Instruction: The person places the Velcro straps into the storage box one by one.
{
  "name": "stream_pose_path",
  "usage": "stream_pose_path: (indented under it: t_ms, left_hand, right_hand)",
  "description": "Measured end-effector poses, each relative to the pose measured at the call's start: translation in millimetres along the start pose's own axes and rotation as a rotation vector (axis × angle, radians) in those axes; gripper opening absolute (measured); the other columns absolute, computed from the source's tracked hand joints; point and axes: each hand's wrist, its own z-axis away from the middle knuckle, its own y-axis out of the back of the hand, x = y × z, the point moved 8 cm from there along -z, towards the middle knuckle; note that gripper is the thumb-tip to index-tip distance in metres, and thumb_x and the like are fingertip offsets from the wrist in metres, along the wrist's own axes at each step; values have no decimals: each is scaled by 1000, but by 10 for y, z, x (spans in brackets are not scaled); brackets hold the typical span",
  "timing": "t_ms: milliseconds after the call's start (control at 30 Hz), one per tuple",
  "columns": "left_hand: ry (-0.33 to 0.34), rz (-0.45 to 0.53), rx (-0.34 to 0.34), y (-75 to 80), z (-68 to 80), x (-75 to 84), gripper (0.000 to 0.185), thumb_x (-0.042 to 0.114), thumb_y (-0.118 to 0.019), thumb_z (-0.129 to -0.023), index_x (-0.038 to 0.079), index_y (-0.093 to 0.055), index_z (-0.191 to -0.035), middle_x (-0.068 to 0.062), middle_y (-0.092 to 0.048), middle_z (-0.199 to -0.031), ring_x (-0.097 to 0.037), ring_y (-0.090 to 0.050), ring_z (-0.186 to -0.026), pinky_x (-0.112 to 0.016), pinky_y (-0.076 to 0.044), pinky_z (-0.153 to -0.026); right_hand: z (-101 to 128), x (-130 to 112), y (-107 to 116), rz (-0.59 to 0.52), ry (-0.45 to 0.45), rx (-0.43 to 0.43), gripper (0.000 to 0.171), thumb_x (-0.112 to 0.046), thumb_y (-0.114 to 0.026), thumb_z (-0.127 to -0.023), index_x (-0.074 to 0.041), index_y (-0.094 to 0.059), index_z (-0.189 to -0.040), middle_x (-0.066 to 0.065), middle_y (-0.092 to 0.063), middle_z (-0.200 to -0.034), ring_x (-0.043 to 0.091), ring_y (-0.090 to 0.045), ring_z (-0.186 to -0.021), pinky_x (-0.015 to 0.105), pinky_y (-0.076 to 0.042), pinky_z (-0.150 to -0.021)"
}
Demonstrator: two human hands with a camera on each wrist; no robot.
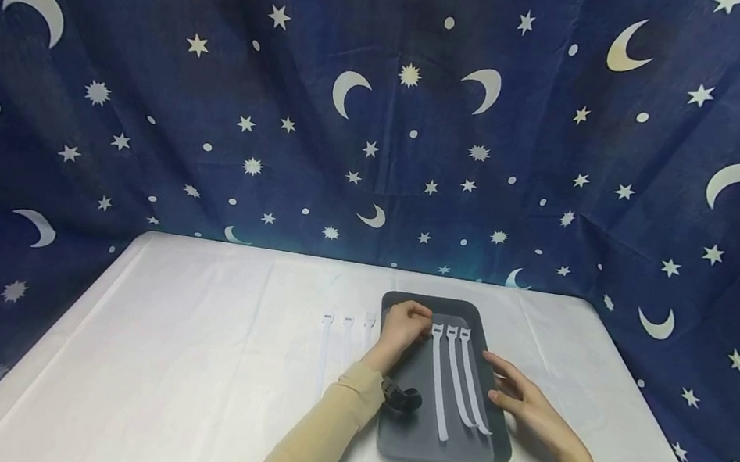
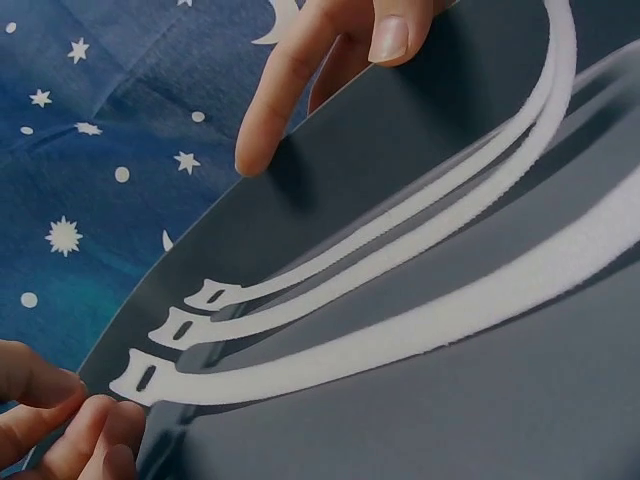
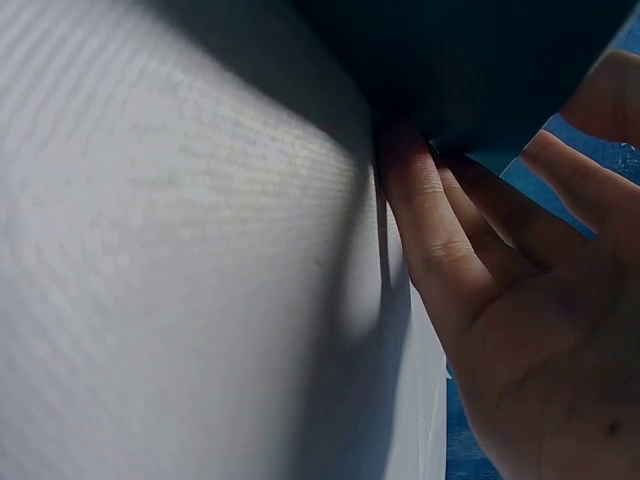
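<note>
Three white straps (image 1: 458, 382) lay lengthwise in the dark tray (image 1: 405, 437), slotted heads at its far end. The left hand (image 1: 404, 329), nearer those heads, had its fingers curled at the nearest head; whether they gripped it I cannot tell. The right hand (image 1: 520, 398) rested flat, fingers relaxed, on the tray's right rim.

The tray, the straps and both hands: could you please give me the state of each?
Tray: flat on the table, holding three straps.
Straps in tray: three, unfastened, side by side.
Straps on table: three, left of the tray.
Left hand: fingers curled at the nearest strap's slotted end.
Right hand: fingers straight against the tray's right edge.
</note>
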Motion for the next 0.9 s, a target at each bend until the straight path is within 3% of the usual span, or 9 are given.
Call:
stream_pose_path:
  t_ms: [400,733,900]
  left_hand:
    - [-4,11,5,24,40,49,16,8,-64,-87,4,-69,-101,-10,-71,-86,-12,-63,-69,-18,-47,-57]
    - [-25,50,-23,41,118,162,20,8,-61,-89,2,-68,-106,-15,-73,-93,-27,-69,-79,-22,-48,-57]
    - [-47,83,-50,66,165,223,23,7,-60,-89,-1,-66,-109,-18,-72,-97,-18,-70,-77,-22,-50,-62]
  right_hand:
    - [3,-63,13,35,60,-7,62,-22,-55,-96,-8,-29,-150,25,-30,-153,53,-37,-133,62,-33,-105]
    - [2,-41,32,43,53,2,62,-23,-56,-96,-10,-30,-150,26,-32,-152,53,-37,-133,60,-35,-105]
    - [-7,-21,29,43,44,2,62,-24,-56,-96,-11,-30,-150,24,-32,-153,52,-36,-134,59,-35,-106]
